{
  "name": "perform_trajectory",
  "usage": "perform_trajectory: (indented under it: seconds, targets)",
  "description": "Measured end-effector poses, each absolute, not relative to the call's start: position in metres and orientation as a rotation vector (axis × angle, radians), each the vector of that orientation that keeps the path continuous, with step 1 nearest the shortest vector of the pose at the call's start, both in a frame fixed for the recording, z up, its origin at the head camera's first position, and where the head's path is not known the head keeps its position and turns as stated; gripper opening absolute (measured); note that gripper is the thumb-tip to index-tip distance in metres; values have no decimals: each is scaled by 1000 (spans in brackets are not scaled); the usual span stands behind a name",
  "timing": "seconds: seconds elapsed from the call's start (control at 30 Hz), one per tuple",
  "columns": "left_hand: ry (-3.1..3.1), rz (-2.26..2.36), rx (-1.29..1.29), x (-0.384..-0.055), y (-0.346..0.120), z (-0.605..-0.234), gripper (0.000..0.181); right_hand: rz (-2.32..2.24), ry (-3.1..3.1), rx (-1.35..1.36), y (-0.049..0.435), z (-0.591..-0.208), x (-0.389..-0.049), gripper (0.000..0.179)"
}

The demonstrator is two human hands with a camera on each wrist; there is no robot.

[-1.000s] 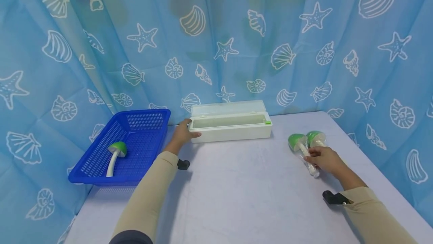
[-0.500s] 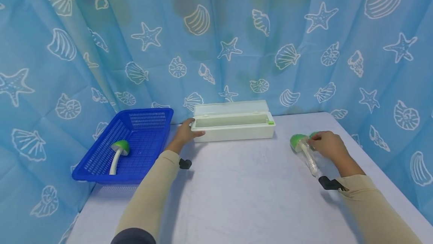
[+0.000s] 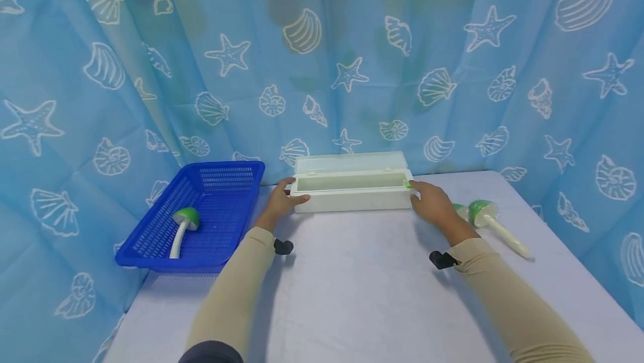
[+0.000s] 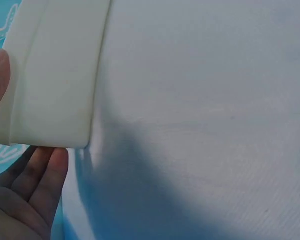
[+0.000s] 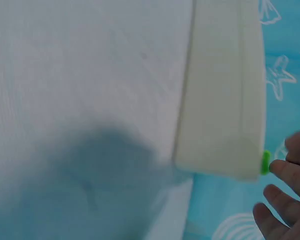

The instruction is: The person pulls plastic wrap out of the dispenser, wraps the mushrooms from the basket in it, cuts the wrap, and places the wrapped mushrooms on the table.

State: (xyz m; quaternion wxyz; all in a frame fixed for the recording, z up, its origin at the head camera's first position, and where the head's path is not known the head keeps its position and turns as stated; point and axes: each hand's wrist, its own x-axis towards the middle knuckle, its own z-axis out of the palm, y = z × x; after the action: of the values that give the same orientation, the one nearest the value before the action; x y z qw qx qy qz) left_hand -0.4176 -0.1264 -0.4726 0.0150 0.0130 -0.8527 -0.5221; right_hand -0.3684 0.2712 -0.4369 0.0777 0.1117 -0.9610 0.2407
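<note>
A long white box [image 3: 354,202] sits at the back of the table with its clear lid [image 3: 352,161] raised. My left hand [image 3: 280,203] holds its left end, thumb over the front and fingers at the end wall, as the left wrist view also shows. At the opposite end is my right hand [image 3: 432,203], fingers spread. In the right wrist view its index fingertip is right at a small green tab [image 5: 265,162] on the rim. Behind that hand lie two green-capped toy mushrooms; one mushroom [image 3: 495,226] shows whole, the other [image 3: 460,212] is mostly hidden.
A blue plastic basket [image 3: 236,223] stands at the left with one green-capped mushroom [image 3: 185,222] in it. Blue shell-print curtains [image 3: 322,72] hang along the back and sides of the white-covered table [image 3: 352,284].
My right hand has let go of the mushrooms and moved left to the box's right end. The mushrooms have been shifted to the right. My left hand keeps its hold.
</note>
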Motion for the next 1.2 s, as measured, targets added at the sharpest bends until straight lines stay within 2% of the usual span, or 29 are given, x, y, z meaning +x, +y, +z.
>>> perform_trajectory:
  seconds: [0.3,0.43,0.9,1.1,1.2]
  targets:
    - [-2603,-1602,38,-419,-128,-478,80,828,-2704,267,254,-450,-377,52]
    - [-2584,-1588,63,-419,-131,-478,79,833,-2704,362,236,-448,-386,53]
    - [-2587,-1586,10,-427,-128,-476,78,846,-2752,821,92,-436,-404,64]
    - [-2604,-1558,10,-420,-127,-478,74,902,-2720,897,40,-442,-401,67]
    - [-2619,-1503,12,-417,-130,-481,67,903,-2690,916,23,-447,-397,65]
